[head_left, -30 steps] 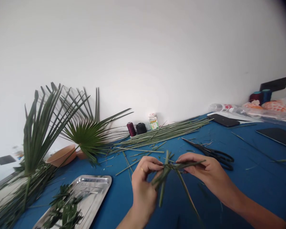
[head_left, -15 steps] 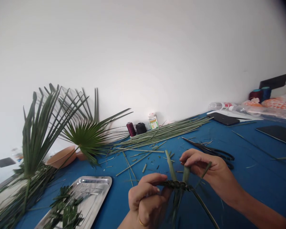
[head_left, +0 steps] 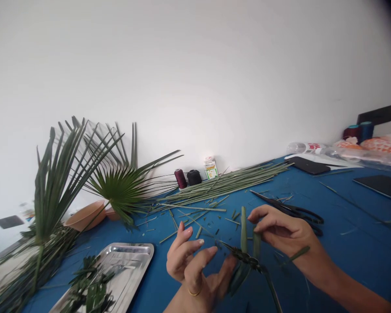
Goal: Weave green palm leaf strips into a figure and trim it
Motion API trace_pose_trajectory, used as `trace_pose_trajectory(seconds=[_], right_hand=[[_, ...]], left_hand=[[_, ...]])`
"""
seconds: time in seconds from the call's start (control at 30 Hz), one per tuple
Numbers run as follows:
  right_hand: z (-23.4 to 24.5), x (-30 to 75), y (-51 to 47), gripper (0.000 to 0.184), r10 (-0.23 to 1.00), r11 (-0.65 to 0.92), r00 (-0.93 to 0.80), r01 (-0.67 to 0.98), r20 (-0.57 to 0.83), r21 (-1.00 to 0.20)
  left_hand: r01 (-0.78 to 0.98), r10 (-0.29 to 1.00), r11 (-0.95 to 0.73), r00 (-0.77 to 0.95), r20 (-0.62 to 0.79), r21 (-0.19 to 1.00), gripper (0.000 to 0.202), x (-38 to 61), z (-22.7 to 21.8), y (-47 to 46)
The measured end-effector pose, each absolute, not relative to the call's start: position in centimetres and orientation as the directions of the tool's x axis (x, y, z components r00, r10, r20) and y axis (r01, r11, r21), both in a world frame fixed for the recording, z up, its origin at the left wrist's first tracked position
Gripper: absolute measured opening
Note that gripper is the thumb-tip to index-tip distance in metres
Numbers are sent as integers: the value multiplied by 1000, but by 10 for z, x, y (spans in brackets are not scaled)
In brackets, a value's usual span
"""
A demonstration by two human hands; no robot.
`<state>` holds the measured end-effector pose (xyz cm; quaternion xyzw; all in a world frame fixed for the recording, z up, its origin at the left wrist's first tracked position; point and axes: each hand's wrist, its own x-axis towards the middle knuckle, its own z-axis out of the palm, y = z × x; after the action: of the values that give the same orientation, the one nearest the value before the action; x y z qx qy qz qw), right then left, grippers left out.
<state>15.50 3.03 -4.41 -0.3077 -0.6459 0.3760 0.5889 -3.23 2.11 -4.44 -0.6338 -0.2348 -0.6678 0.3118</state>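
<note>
A small braid of green palm leaf strips [head_left: 244, 257] hangs between my hands, with strips sticking up and trailing down from it. My right hand [head_left: 286, 232] pinches one upright palm leaf strip [head_left: 256, 244] between thumb and fingers. Another leaf end sticks out below that palm. My left hand [head_left: 195, 269], a ring on one finger, has its fingers apart to the left of the braid. Its thumb lies by the braid's left end, partly hidden; whether it touches is unclear. Behind my right hand lie black scissors [head_left: 289, 209] on the blue table [head_left: 169, 278].
A metal tray [head_left: 140, 261] with dark green leaf pieces [head_left: 94, 284] stands at front left. Fan palm leaves [head_left: 117, 189] and an orange bowl [head_left: 86, 216] are behind it. Long leaf strips [head_left: 228, 182], thread spools [head_left: 180, 178] and a small box [head_left: 211, 169] line the wall. Phone-like slabs [head_left: 308, 165] lie right.
My left fingers have let go of the braid's left end and spread apart. The braid now tilts down to the right. My right hand keeps its pinch on a strip.
</note>
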Motion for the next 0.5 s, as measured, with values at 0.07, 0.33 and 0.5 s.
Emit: trace_pose_trajectory(seconds=[0.07,0.33,0.5], right_hand=[[-44,154,32,14,839,536,-119,1,532,-844],[-35,151,25,12,925,320,-292,257,243,-912],[-28,147,19,22,912,228,-398,304,94,-925]], left_hand=[[699,-79,-714,-23,997,-40,35,-33,-47,20],[341,540,-830,287,791,442,44,-33,-31,11],[18,996,-60,72,59,998,13,-24,-18,19]])
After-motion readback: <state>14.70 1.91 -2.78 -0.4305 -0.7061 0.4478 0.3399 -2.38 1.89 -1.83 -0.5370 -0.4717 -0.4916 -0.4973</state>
